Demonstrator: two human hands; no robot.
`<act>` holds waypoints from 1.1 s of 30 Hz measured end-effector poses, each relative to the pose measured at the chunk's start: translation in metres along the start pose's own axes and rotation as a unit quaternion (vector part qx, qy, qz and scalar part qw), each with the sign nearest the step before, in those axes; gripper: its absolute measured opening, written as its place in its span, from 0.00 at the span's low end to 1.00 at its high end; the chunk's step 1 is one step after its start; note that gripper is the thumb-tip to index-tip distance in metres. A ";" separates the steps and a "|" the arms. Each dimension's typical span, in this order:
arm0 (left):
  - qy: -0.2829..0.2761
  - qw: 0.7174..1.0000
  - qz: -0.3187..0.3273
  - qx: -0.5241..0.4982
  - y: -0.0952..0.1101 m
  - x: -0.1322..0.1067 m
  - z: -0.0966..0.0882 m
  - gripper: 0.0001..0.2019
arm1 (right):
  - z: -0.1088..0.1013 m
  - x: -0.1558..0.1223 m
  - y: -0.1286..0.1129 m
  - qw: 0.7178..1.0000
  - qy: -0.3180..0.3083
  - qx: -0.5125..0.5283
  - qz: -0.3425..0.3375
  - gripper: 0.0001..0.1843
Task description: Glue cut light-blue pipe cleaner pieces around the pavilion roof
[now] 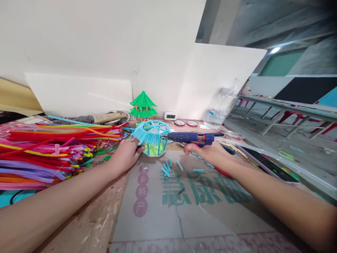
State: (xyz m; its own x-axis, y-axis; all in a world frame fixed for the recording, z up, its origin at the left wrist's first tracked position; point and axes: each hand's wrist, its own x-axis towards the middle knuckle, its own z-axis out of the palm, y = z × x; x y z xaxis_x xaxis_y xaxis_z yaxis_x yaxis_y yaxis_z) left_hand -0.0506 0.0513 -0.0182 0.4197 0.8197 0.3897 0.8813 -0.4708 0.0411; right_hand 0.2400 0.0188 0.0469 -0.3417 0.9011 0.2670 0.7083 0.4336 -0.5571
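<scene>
A small light-blue pavilion model (146, 134), built from pipe-cleaner pieces, stands on the work surface with a green floor and a partly covered roof frame. My left hand (126, 151) is closed on its left side, thumb toward the front. In my right hand (203, 151) is a dark blue hot glue gun (181, 137), its nozzle pointing left at the right edge of the model's roof. Whether the nozzle touches the frame I cannot tell. Several short light-blue pipe-cleaner pieces (179, 165) lie in front of the model.
Bundles of coloured pipe cleaners (39, 151) fill the left side. Behind stand a green pagoda model (143, 105), a small digital clock (170, 116) and a plastic bottle (217, 110). A phone-like dark device (265, 163) lies at right. A printed sheet (158, 225) covers the front.
</scene>
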 end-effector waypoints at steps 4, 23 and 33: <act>0.003 1.000 0.004 -0.007 0.000 0.000 0.000 0.14 | 0.002 0.000 -0.001 1.000 0.015 0.011 0.022 0.22; 0.008 1.000 0.005 -0.016 0.000 0.000 0.000 0.14 | -0.002 -0.007 -0.027 0.997 0.045 0.051 0.028 0.16; 0.000 1.000 -0.001 -0.014 -0.001 0.000 0.001 0.13 | -0.001 -0.008 -0.026 0.997 0.072 0.036 -0.011 0.13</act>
State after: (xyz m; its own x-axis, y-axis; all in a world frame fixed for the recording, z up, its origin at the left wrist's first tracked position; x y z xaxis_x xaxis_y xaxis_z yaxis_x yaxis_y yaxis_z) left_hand -0.0511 0.0519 -0.0189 0.4187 0.8200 0.3902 0.8755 -0.4786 0.0664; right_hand 0.2250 -0.0001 0.0599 -0.2618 0.8841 0.3870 0.6539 0.4574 -0.6026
